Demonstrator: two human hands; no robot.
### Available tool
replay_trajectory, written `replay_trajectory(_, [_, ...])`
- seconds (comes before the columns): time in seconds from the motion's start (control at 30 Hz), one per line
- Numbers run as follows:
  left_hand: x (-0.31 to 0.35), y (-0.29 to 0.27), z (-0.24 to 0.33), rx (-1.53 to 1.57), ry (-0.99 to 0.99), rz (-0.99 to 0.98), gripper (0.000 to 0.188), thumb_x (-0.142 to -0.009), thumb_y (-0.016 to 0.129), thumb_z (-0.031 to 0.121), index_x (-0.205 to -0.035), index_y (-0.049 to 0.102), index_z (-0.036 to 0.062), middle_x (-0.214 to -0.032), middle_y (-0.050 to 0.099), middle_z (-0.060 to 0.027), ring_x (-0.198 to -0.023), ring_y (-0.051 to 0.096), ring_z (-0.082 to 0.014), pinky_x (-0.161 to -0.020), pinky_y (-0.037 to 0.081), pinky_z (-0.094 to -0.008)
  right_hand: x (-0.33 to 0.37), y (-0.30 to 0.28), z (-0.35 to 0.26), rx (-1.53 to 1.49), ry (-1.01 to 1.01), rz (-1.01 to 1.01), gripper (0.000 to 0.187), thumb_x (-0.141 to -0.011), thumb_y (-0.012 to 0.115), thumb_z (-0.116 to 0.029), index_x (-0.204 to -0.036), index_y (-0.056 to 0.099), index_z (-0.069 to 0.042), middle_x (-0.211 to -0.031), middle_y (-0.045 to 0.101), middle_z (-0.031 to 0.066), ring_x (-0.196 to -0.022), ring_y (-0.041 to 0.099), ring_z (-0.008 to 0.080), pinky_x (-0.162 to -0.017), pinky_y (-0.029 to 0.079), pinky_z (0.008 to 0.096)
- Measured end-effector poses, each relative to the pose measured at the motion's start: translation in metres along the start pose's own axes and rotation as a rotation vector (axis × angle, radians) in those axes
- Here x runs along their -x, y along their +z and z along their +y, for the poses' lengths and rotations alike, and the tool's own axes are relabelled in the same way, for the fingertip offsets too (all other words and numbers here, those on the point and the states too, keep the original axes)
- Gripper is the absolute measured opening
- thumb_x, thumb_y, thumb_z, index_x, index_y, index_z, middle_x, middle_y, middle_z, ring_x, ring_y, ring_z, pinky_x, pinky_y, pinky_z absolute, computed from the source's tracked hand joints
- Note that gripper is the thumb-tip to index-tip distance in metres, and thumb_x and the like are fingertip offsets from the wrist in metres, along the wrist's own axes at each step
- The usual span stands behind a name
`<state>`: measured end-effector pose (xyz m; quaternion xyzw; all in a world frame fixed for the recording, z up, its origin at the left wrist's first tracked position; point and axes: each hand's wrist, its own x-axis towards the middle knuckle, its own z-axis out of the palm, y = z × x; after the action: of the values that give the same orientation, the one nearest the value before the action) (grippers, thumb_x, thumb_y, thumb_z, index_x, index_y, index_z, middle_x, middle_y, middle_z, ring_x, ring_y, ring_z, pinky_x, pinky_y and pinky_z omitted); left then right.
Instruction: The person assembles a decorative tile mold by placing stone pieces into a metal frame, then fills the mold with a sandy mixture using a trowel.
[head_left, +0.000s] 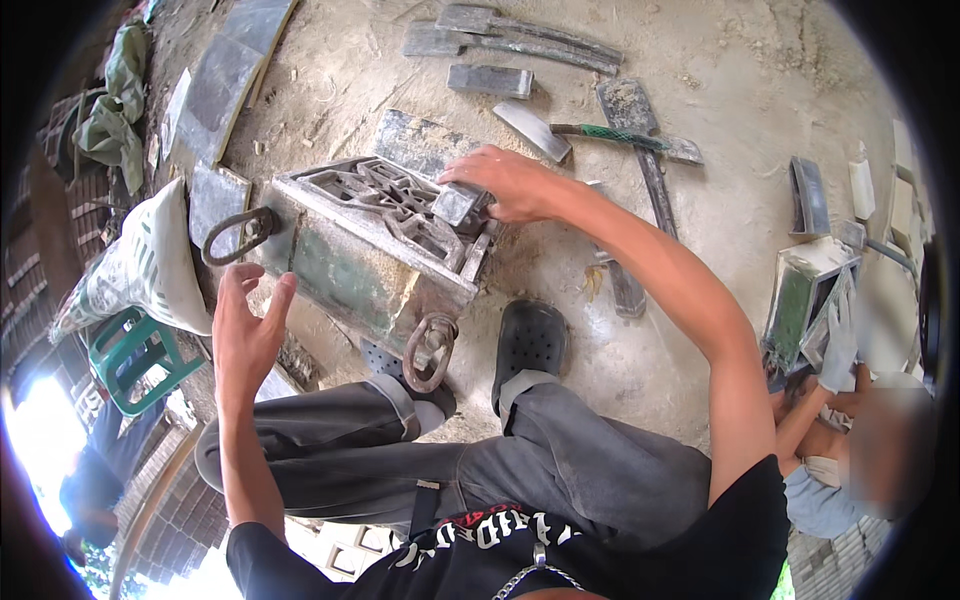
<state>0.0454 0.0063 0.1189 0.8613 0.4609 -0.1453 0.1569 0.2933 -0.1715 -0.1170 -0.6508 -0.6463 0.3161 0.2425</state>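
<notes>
A person sits over a green metal mould point(345, 275) on the dusty floor point(640, 385), the box standing just in front of the knees with its lattice top up and its long near edge set aslant. The right hand point(508, 182) reaches across to the mould's far right corner, fingers bent over a small grey block point(457, 208) on the lattice; how hard they pinch it, the view cannot tell. The left hand point(247, 330) hovers with fingers spread and thumb apart, holding nothing, just beside the mould's left end, below 1 of 2 rusty ring handles point(208, 245). The other ring hangs at the near right corner, close to a dark clog point(530, 345).

Open floor runs to the right of the clogs, below the right forearm. Beyond the far edge, room is tighter: a grey rectangular block point(490, 80), flat bars point(540, 43) and a green-wrapped handle point(612, 134) lie scattered. A white sack point(165, 265) and a green plastic stool point(108, 338) crowd the left. At far right, well apart, a co-worker's white-gloved hand point(840, 340) touches another green mould point(790, 290).
</notes>
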Motion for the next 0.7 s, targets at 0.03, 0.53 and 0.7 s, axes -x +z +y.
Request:
replay_trajectory(0.03, [-0.004,0.003,-0.001,0.025,-0.010,0.020,0.048,-0.092,0.068,0.040,-0.112,0.058,-0.0023,-0.115,0.063,-0.0208,-0.113,0.060,-0.0339,-0.097,0.044,-0.0413,-0.006,0.000,0.006,-0.027,0.006,-0.081,0.067,-0.069,0.068,0.006,-0.132,0.055,-0.012,-0.134,0.057,0.0110,-0.121,0.056,0.0297,-0.103,0.046,0.0419])
replay_trajectory(0.53, [-0.027,0.015,-0.016,0.049,-0.104,-0.031,0.056,-0.090,0.069,0.043,-0.120,0.059,-0.0037,-0.119,0.064,-0.0227,-0.117,0.060,-0.0342,-0.101,0.044,-0.0419,0.029,-0.058,0.007,-0.525,0.132,0.086,0.067,-0.078,0.080,-0.023,-0.138,0.052,-0.016,-0.117,0.060,0.0088,-0.113,0.058,0.0252,-0.098,0.046,0.0376])
replay_trajectory(0.7, [-0.038,0.011,-0.009,0.094,-0.104,-0.062,0.058,-0.091,0.068,0.044,-0.121,0.057,-0.0043,-0.116,0.065,-0.0241,-0.115,0.062,-0.0359,-0.098,0.045,-0.0417,0.039,-0.075,0.003,-0.944,0.160,0.081,0.060,-0.074,0.084,-0.013,-0.128,0.059,-0.013,-0.120,0.062,0.0013,-0.109,0.060,0.0159,-0.099,0.048,0.0324])
